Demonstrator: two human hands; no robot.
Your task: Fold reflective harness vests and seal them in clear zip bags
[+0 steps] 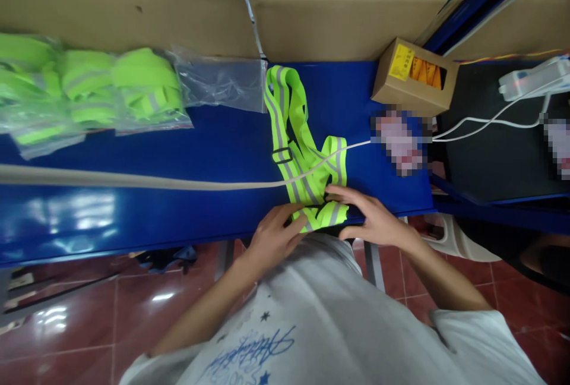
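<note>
Neon-yellow reflective straps (307, 180) lie loosely looped on the blue tabletop (214, 147), their near end at the edge by the person's shirt. The left hand's (278, 233) fingers grasp that end; the right hand's (371, 215) fingers are released beside it. I'd smooth the bands flat, untwist them, and keep the white cable (214, 185) clear of the folds.

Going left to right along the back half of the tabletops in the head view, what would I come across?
Bagged yellow-green straps → flat clear plastic bag → loose yellow-green strap with gray stripes → cardboard box → white power strip.
</note>
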